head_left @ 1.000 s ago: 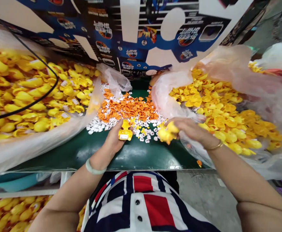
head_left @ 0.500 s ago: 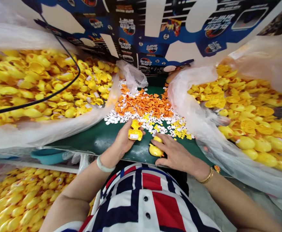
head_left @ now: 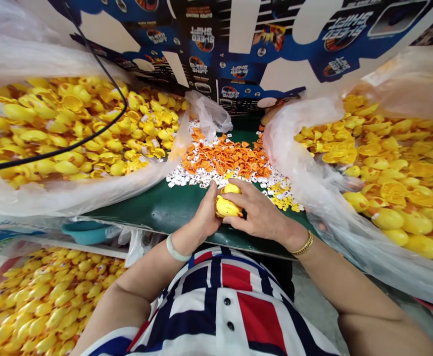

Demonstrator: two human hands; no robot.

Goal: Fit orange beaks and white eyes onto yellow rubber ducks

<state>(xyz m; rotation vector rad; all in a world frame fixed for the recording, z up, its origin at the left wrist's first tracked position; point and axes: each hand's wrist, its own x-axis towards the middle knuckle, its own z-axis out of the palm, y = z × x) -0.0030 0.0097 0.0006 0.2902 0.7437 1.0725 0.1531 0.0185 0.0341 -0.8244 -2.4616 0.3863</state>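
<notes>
My left hand [head_left: 206,213] and my right hand [head_left: 258,211] meet over the green table [head_left: 164,210], both closed around a yellow plastic duck [head_left: 226,203]. The left hand grips the duck from the left, the right hand's fingers press on its top and right side. Just beyond the hands lie a heap of small orange pieces [head_left: 225,158] and scattered small white pieces [head_left: 181,179]. The yellow base part seen earlier in the left hand is hidden behind the duck.
A clear bag of yellow duck parts [head_left: 64,128] lies at the left and another bag of yellow shells [head_left: 387,163] at the right. A box of yellow ducks [head_left: 34,301] sits below left. A blue printed cardboard wall [head_left: 238,44] stands behind. A black cable [head_left: 90,133] crosses the left bag.
My right hand brought a yellow duck from the right bag to the table, then lifted it against the part in my left hand. The hands have come together.
</notes>
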